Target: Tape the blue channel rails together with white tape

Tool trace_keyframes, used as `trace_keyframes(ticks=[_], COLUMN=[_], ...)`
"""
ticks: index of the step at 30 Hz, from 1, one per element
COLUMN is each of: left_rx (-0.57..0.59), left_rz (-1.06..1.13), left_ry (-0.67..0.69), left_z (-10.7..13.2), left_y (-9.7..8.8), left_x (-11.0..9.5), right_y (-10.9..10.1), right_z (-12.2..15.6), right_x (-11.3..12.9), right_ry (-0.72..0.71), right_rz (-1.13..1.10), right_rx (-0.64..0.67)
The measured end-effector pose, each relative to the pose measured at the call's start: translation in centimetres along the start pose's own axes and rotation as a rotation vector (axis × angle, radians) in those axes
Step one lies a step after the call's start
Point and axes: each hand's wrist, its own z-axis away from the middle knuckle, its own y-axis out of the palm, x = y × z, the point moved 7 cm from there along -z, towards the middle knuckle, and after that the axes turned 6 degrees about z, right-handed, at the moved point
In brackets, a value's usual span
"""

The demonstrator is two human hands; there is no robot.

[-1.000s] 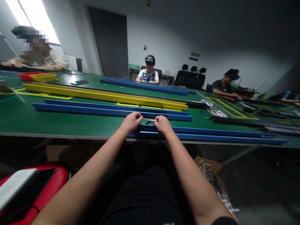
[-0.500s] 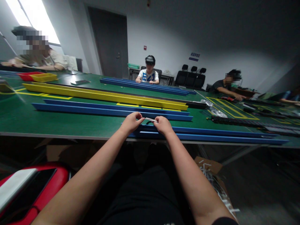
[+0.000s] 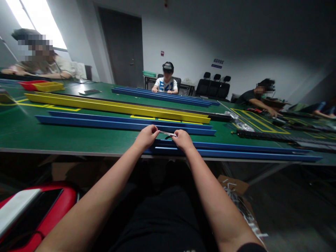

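A thin white strip (image 3: 167, 133) spans the gap between my hands, above the near blue rails (image 3: 236, 153). My left hand (image 3: 146, 136) pinches its left end between thumb and fingertips. At the other end, my right hand (image 3: 183, 140) has its fingers closed on the strip. A short dark strip (image 3: 167, 137) shows just beneath, by my right fingertips; how it joins the white one is too small to tell. Both hands are over the left end of the near rails, and my forearms cross the table's front edge.
Beyond my hands lie more blue rails (image 3: 110, 123) and a long yellow rail (image 3: 118, 107) on the green table (image 3: 78, 140). Black strips (image 3: 275, 137) and clear plastic (image 3: 243, 124) lie to the right. Co-workers sit around. Below are a red seat (image 3: 60, 210) and a carton (image 3: 236, 183).
My left hand has shifted slightly left, and the white strip between my hands looks a little longer. The dark strip looks flatter. A co-worker's arm at the right has reached further right.
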Motion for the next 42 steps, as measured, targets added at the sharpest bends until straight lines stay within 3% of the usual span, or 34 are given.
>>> trace_keyframes(ticks=[13, 30, 42], left_rx=[0.004, -0.095, -0.099], left_rz=[0.023, 0.01, 0.048], left_ry=[0.018, 0.008, -0.089], left_z=[0.2, 0.6, 0.8], left_y=[-0.3, -1.4, -2.7], left_x=[-0.7, -1.1, 0.5], right_y=[0.1, 0.3, 0.1], right_z=[-0.1, 0.1, 0.1], right_x=[0.0, 0.0, 0.0], right_ry=[-0.011, 0.016, 0.003], right_rz=[0.014, 0.01, -0.008], right_rx=[-0.003, 0.039, 0.014])
